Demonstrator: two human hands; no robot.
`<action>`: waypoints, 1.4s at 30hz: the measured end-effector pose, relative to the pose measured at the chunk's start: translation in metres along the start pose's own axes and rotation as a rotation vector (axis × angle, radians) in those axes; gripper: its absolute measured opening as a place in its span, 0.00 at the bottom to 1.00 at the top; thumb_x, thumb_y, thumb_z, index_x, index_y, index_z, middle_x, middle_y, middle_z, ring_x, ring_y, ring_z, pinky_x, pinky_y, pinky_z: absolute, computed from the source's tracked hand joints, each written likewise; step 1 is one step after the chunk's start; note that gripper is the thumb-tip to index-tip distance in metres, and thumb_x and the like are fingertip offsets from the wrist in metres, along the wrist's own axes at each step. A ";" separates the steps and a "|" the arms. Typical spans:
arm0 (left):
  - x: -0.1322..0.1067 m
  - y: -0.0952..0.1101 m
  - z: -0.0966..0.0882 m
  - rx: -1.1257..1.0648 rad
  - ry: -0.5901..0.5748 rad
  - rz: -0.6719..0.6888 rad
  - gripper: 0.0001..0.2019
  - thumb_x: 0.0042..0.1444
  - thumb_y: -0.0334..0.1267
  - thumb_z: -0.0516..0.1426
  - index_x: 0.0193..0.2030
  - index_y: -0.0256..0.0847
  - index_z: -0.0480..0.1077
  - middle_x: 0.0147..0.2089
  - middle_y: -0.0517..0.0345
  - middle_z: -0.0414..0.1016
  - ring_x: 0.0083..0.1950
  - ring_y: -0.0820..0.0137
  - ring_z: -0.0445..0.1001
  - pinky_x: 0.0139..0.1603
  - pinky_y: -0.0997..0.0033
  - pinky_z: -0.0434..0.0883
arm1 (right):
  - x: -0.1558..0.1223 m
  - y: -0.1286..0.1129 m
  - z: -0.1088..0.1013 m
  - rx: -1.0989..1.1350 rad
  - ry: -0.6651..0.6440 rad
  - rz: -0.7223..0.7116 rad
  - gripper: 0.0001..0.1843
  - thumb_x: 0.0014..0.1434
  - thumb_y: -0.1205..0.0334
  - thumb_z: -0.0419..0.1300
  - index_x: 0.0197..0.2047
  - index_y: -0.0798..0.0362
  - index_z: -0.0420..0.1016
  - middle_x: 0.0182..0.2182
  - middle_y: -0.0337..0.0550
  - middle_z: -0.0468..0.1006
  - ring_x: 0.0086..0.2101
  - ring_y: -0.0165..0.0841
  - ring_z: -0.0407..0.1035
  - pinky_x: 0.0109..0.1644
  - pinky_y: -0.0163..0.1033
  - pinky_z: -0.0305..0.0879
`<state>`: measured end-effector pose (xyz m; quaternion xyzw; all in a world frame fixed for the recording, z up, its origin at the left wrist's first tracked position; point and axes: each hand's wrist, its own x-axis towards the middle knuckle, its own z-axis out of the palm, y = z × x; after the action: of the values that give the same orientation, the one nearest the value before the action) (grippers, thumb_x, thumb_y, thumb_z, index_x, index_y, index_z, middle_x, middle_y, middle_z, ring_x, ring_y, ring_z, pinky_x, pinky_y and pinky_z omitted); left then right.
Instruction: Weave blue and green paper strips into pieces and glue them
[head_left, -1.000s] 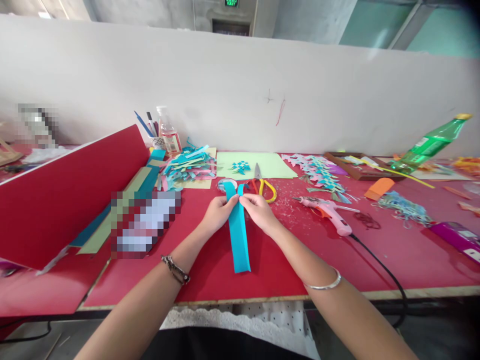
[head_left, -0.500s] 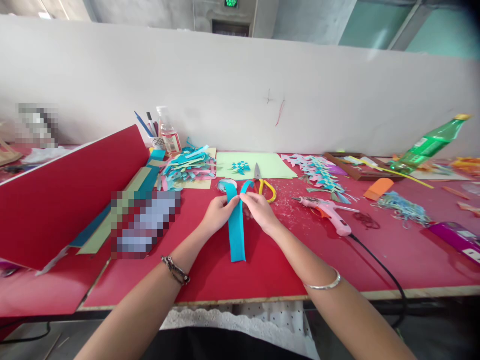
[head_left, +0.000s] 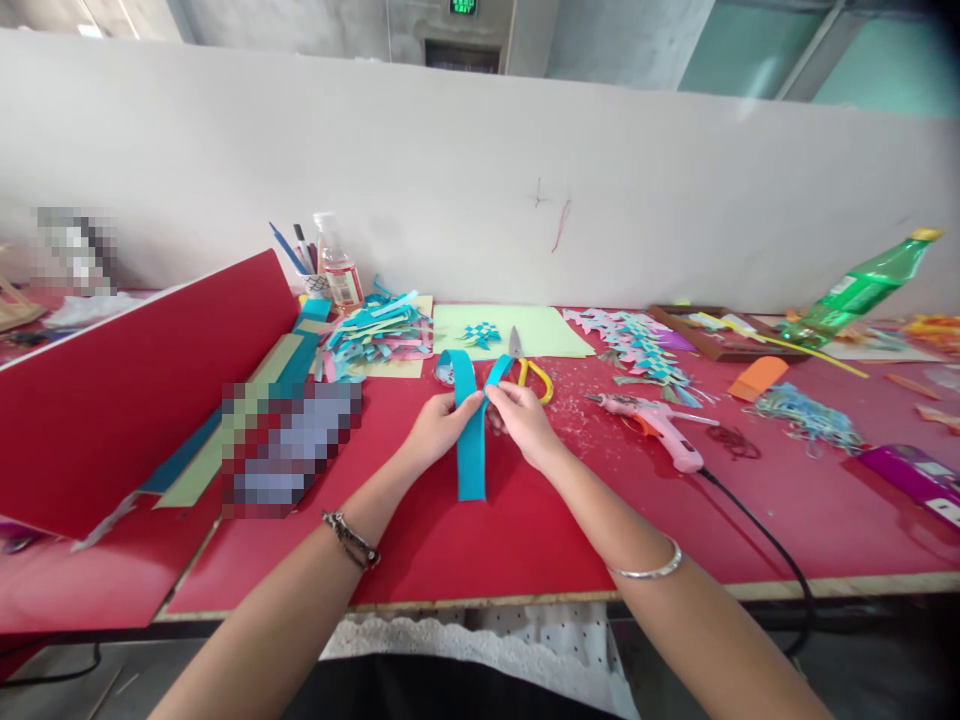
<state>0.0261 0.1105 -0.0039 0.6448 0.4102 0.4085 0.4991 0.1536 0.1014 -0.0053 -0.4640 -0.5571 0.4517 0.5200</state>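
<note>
A blue paper strip hangs between my hands over the red table, its upper part bent into a curve. My left hand pinches the strip near its middle with thumb and fingers. Close beside it, my right hand is closed on the narrower blue end, which sticks up past the fingertips. Behind the hands lie yellow-handled scissors, blades pointing away. A roll of tape is partly hidden by the strip. Farther back, a small woven blue-and-white paper piece rests on pale green sheets.
A pink glue gun with a black cord lies to the right, near woven paper pieces. Paper strips are heaped at back left by a clear bottle. A red board leans at left; a green bottle tilts at right.
The strip has shifted slightly: its lower end sits higher and its curved top rises more. My right hand has moved a little to the right, with the narrow end leaning farther right.
</note>
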 end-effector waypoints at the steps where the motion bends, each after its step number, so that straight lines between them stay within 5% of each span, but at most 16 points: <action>1: 0.000 -0.001 0.000 0.023 -0.015 0.011 0.20 0.48 0.53 0.50 0.22 0.36 0.63 0.17 0.64 0.60 0.19 0.78 0.56 0.19 0.79 0.55 | 0.000 -0.001 0.000 -0.003 -0.009 -0.001 0.16 0.52 0.54 0.50 0.17 0.52 0.56 0.10 0.30 0.57 0.14 0.23 0.53 0.18 0.31 0.49; 7: 0.001 -0.004 -0.001 0.211 0.126 0.049 0.21 0.49 0.52 0.49 0.16 0.37 0.55 0.15 0.66 0.51 0.18 0.80 0.50 0.16 0.79 0.47 | -0.003 -0.004 0.000 -0.144 -0.127 -0.084 0.18 0.52 0.52 0.50 0.17 0.52 0.54 0.11 0.30 0.54 0.15 0.23 0.51 0.18 0.31 0.45; 14: 0.000 -0.002 0.000 0.141 0.196 0.037 0.21 0.49 0.53 0.48 0.17 0.37 0.55 0.15 0.66 0.52 0.17 0.80 0.51 0.16 0.79 0.49 | -0.004 -0.004 0.001 -0.117 -0.120 -0.053 0.17 0.53 0.58 0.49 0.16 0.52 0.56 0.09 0.30 0.57 0.13 0.23 0.53 0.17 0.31 0.46; 19: 0.000 -0.003 0.000 0.181 0.093 0.042 0.21 0.50 0.53 0.47 0.19 0.36 0.60 0.15 0.65 0.55 0.18 0.79 0.53 0.17 0.79 0.50 | -0.002 -0.004 0.001 -0.040 -0.023 -0.032 0.16 0.53 0.58 0.48 0.16 0.53 0.58 0.08 0.30 0.57 0.11 0.22 0.52 0.16 0.30 0.48; 27: -0.003 0.002 0.000 0.282 0.132 0.093 0.22 0.53 0.50 0.45 0.17 0.35 0.62 0.14 0.65 0.54 0.18 0.79 0.52 0.18 0.78 0.49 | -0.005 -0.006 0.002 -0.090 -0.137 -0.046 0.17 0.53 0.57 0.48 0.17 0.54 0.59 0.09 0.30 0.58 0.13 0.22 0.54 0.18 0.29 0.49; 36: -0.001 0.000 0.000 0.093 0.182 0.028 0.22 0.50 0.54 0.47 0.16 0.38 0.55 0.14 0.68 0.49 0.17 0.80 0.48 0.16 0.79 0.48 | -0.001 0.000 0.001 -0.006 -0.070 -0.003 0.16 0.52 0.56 0.50 0.17 0.53 0.60 0.09 0.30 0.59 0.12 0.22 0.53 0.17 0.29 0.49; 39: 0.000 -0.001 0.001 0.131 0.108 0.031 0.22 0.48 0.55 0.48 0.17 0.37 0.59 0.15 0.66 0.53 0.17 0.80 0.51 0.17 0.79 0.50 | 0.000 0.000 0.000 0.013 -0.047 -0.006 0.17 0.53 0.54 0.49 0.17 0.53 0.59 0.09 0.30 0.58 0.13 0.22 0.53 0.18 0.30 0.49; 42: -0.001 -0.002 0.001 0.207 0.163 0.065 0.23 0.49 0.54 0.48 0.15 0.37 0.57 0.13 0.66 0.51 0.17 0.80 0.50 0.16 0.79 0.48 | -0.002 -0.002 0.001 -0.052 -0.084 -0.046 0.18 0.52 0.52 0.50 0.17 0.53 0.57 0.11 0.30 0.57 0.14 0.23 0.53 0.18 0.30 0.48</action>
<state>0.0268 0.1100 -0.0061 0.6705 0.4682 0.4311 0.3813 0.1521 0.0989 -0.0033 -0.4450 -0.6003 0.4442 0.4943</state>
